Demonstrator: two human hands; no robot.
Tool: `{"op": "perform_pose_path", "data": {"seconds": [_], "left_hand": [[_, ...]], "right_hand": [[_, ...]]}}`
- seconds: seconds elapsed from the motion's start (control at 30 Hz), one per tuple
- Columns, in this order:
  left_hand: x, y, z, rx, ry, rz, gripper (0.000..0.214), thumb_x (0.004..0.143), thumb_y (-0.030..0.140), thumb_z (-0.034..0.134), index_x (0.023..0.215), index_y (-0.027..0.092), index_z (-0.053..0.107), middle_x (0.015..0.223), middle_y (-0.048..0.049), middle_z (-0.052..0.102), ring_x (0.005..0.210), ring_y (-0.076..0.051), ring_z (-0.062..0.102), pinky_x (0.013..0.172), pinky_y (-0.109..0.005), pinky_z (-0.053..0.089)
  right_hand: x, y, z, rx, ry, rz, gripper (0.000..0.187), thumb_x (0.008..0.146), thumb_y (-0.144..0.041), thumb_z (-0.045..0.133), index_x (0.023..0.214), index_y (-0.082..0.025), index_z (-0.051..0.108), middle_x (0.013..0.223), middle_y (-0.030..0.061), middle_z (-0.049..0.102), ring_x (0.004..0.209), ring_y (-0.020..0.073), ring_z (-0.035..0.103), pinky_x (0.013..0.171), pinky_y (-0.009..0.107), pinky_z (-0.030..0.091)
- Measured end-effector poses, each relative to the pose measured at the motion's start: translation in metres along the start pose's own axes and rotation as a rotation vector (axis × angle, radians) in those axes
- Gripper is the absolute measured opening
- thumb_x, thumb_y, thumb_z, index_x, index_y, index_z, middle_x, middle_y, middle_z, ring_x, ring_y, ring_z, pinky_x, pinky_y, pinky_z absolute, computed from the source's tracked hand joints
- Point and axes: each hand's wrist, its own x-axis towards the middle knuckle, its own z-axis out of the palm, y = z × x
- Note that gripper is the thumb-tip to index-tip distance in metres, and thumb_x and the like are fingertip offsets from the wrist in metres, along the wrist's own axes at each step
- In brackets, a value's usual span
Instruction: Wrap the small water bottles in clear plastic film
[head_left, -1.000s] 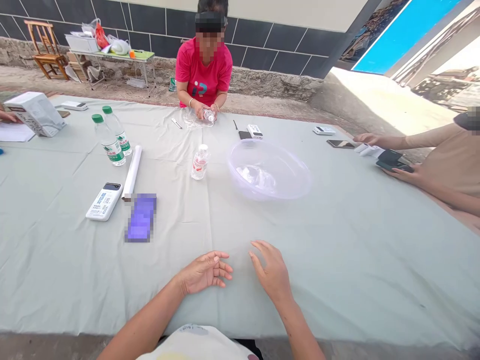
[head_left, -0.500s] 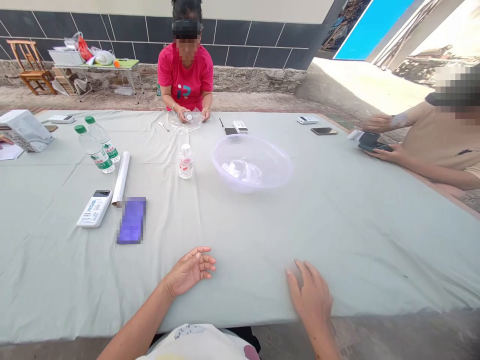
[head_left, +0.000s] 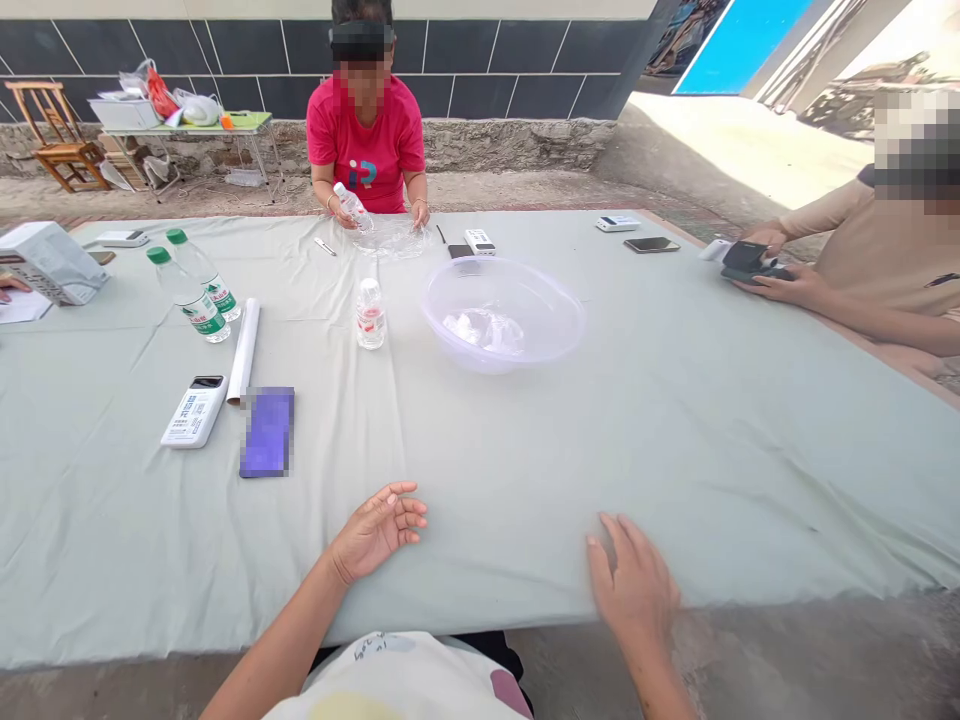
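Observation:
My left hand [head_left: 381,528] rests on its side on the pale green tablecloth [head_left: 495,470], palm turned inward, fingers loosely apart and holding nothing. My right hand [head_left: 632,572] lies palm down near the table's front edge, also without anything in it. Closest to my left hand is a phone with a blurred purple screen [head_left: 268,432]; a white power bank [head_left: 194,412] lies beside it. Ahead of both hands stands a translucent purple basin [head_left: 504,360] with crumpled clear plastic [head_left: 487,333] inside. A small clear bottle [head_left: 370,315] with a white cap is upright left of the basin.
Across the table a person in a pink shirt [head_left: 365,130] holds a bottle [head_left: 352,206] and clear plastic film [head_left: 388,240]. Two green-capped bottles [head_left: 196,300] and a white roll [head_left: 244,350] are at left. Another person [head_left: 885,260] at right handles a dark device [head_left: 756,265].
The person opposite has raised and tilted the bottle over the plastic film. The person at right has brought a hand down to the dark device. My hands have barely moved; the view shifted slightly.

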Motion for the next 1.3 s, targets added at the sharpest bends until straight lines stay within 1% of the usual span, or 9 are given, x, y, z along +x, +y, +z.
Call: {"op": "perform_pose_path", "data": {"seconds": [0.2, 0.3, 0.4, 0.6, 0.7, 0.77, 0.9, 1.03, 1.3], "left_hand": [[0.000, -0.001, 0.001, -0.011, 0.010, 0.004, 0.032, 0.092, 0.034, 0.065, 0.118, 0.017, 0.061, 0.104, -0.0103, 0.069, 0.091, -0.019, 0.068, 0.077, -0.032, 0.049], [0.000, -0.001, 0.002, -0.019, 0.008, -0.003, 0.031, 0.092, 0.033, 0.065, 0.118, 0.017, 0.062, 0.104, -0.0102, 0.069, 0.092, -0.018, 0.068, 0.077, -0.032, 0.048], [0.001, -0.001, 0.003, -0.021, 0.005, -0.007, 0.031, 0.091, 0.034, 0.065, 0.117, 0.017, 0.062, 0.105, -0.0104, 0.069, 0.092, -0.019, 0.068, 0.078, -0.032, 0.048], [0.001, -0.002, 0.002, -0.026, -0.003, -0.002, 0.031, 0.092, 0.034, 0.065, 0.118, 0.017, 0.062, 0.105, -0.0111, 0.070, 0.092, -0.019, 0.068, 0.077, -0.032, 0.048], [0.002, -0.002, 0.002, -0.032, -0.009, -0.005, 0.032, 0.092, 0.034, 0.065, 0.118, 0.016, 0.062, 0.105, -0.0113, 0.070, 0.092, -0.020, 0.068, 0.077, -0.032, 0.048], [0.002, -0.002, 0.003, -0.034, -0.013, -0.010, 0.032, 0.092, 0.034, 0.064, 0.119, 0.016, 0.062, 0.105, -0.0114, 0.070, 0.092, -0.020, 0.068, 0.077, -0.032, 0.048], [0.002, -0.002, 0.002, -0.039, -0.013, -0.010, 0.031, 0.093, 0.033, 0.063, 0.119, 0.017, 0.062, 0.106, -0.0119, 0.070, 0.092, -0.020, 0.068, 0.077, -0.032, 0.049], [0.003, -0.003, 0.001, -0.042, -0.013, -0.015, 0.031, 0.093, 0.033, 0.064, 0.119, 0.016, 0.062, 0.105, -0.0117, 0.069, 0.092, -0.020, 0.068, 0.077, -0.032, 0.049], [0.004, -0.003, 0.002, -0.039, -0.017, -0.032, 0.033, 0.092, 0.034, 0.065, 0.119, 0.016, 0.062, 0.105, -0.0112, 0.069, 0.093, -0.019, 0.068, 0.078, -0.033, 0.048]], "right_hand": [[0.009, 0.002, -0.002, 0.040, 0.002, -0.005, 0.068, 0.088, -0.062, 0.029, 0.122, -0.016, 0.067, 0.139, 0.0174, 0.058, 0.127, 0.0400, 0.053, 0.098, 0.061, 0.044], [0.018, -0.014, -0.008, 0.126, 0.071, -0.023, 0.060, 0.087, -0.057, 0.036, 0.113, -0.014, 0.069, 0.129, 0.0193, 0.064, 0.121, 0.0390, 0.057, 0.098, 0.057, 0.046], [0.026, -0.051, -0.017, 0.242, 0.119, -0.093, 0.050, 0.088, -0.051, 0.040, 0.108, -0.016, 0.070, 0.117, 0.0163, 0.069, 0.113, 0.0345, 0.061, 0.095, 0.050, 0.049], [0.034, -0.147, -0.034, 0.486, 0.103, -0.295, 0.032, 0.092, -0.039, 0.047, 0.101, -0.020, 0.070, 0.099, 0.0092, 0.072, 0.077, 0.0201, 0.065, 0.076, 0.036, 0.053], [0.038, -0.182, -0.030, 0.567, 0.064, -0.387, 0.030, 0.094, -0.037, 0.046, 0.100, -0.021, 0.070, 0.091, 0.0066, 0.072, 0.068, 0.0168, 0.062, 0.069, 0.032, 0.053], [0.040, -0.196, -0.020, 0.610, 0.001, -0.414, 0.031, 0.095, -0.038, 0.045, 0.101, -0.021, 0.070, 0.090, 0.0061, 0.073, 0.068, 0.0167, 0.064, 0.067, 0.031, 0.053], [0.045, -0.199, 0.016, 0.597, -0.143, -0.409, 0.033, 0.093, -0.039, 0.044, 0.099, -0.022, 0.072, 0.088, 0.0055, 0.076, 0.073, 0.0191, 0.069, 0.067, 0.031, 0.054], [0.044, -0.190, 0.047, 0.512, -0.122, -0.422, 0.036, 0.093, -0.038, 0.041, 0.096, -0.021, 0.072, 0.093, 0.0059, 0.077, 0.078, 0.0205, 0.070, 0.071, 0.033, 0.052], [0.041, -0.187, 0.053, 0.479, -0.098, -0.449, 0.034, 0.095, -0.035, 0.040, 0.098, -0.021, 0.071, 0.095, 0.0060, 0.076, 0.080, 0.0201, 0.070, 0.075, 0.031, 0.050]]}}
